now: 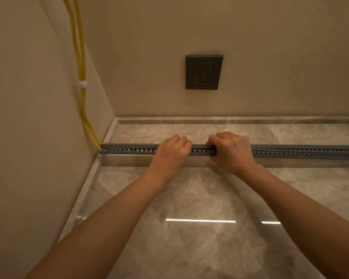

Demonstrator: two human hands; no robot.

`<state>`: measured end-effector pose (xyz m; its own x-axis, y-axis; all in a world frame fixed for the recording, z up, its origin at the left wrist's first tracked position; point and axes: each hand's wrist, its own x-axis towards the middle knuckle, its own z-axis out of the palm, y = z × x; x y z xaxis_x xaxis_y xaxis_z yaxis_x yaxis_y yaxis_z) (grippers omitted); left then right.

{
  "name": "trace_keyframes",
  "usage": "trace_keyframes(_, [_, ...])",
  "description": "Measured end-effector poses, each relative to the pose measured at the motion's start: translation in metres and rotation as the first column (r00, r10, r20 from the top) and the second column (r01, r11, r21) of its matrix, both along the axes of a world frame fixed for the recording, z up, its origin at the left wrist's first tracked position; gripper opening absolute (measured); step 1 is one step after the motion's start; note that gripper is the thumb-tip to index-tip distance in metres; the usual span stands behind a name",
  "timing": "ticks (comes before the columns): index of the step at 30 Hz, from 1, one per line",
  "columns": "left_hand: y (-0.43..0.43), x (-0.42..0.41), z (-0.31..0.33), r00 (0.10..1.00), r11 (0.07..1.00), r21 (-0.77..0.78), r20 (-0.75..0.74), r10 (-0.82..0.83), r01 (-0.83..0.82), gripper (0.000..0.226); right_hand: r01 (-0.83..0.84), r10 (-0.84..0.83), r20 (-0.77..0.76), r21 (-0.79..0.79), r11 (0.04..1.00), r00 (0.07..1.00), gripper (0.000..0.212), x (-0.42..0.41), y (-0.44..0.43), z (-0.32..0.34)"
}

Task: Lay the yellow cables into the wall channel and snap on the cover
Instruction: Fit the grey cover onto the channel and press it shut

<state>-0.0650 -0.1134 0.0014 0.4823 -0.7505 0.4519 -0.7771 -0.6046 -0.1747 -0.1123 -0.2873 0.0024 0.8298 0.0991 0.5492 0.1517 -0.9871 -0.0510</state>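
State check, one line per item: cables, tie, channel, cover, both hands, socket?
yellow cables: hang down the left wall, enter the channel's left end
cable tie: fastened around both cables
channel: lies on the stone ledge, slotted side showing
cover: on top; seating unclear
left hand: pressing the channel
right hand: gripping it
socket: nothing plugged in

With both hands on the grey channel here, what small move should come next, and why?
Probably slide the right hand rightward and press there: left of the left hand the cover looks seated on the channel, while to the right its edges look unevenly closed. The yellow cables enter at the corner.
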Motion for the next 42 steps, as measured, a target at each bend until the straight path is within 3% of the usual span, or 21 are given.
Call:
trace_keyframes(5, [-0.006,0.010,0.004,1.000,1.000,0.010,0.015,0.003,-0.003,0.029,0.000,0.000,0.030,-0.007,1.000,1.000,0.016,0.009,-0.002,-0.003])
trace_keyframes(11, [-0.007,0.033,0.008,0.994,0.986,0.165,0.098,-0.057,0.040,0.024,-0.003,0.002,0.086,0.005,1.000,0.996,0.017,0.026,-0.009,-0.007])
trace_keyframes(15, [-0.008,0.043,0.008,0.994,0.976,0.211,0.085,-0.073,0.054,0.026,-0.071,0.071,0.043,0.002,0.997,0.997,0.014,0.032,-0.014,-0.014])
trace_keyframes(20, [-0.005,0.046,-0.001,0.995,0.975,0.213,0.063,-0.075,0.060,0.025,-0.086,0.085,-0.062,-0.006,0.996,0.994,0.020,0.025,-0.028,-0.019])
trace_keyframes(34, [-0.004,0.041,-0.008,1.000,0.978,0.209,-0.001,-0.022,0.021,0.025,-0.015,0.014,-0.032,-0.013,1.000,0.999,0.019,0.004,-0.052,-0.015])
trace_keyframes(42, [-0.011,0.033,-0.003,0.997,0.965,0.251,0.007,0.076,-0.075,0.027,-0.068,0.069,-0.057,0.009,0.998,0.996,0.019,0.006,-0.058,-0.011])
